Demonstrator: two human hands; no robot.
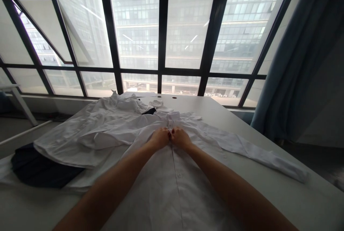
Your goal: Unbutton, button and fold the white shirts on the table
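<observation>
while outstretched, hands (pixel 160 137) close together on shirt (pixel 162 188)

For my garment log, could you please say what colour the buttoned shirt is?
Plain white, in the head view.

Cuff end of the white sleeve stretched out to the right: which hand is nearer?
Right. The right hand is at the front of the white shirt, left of the cuff end; the left hand is beside the right, farther left. Neither touches the cuff end.
</observation>
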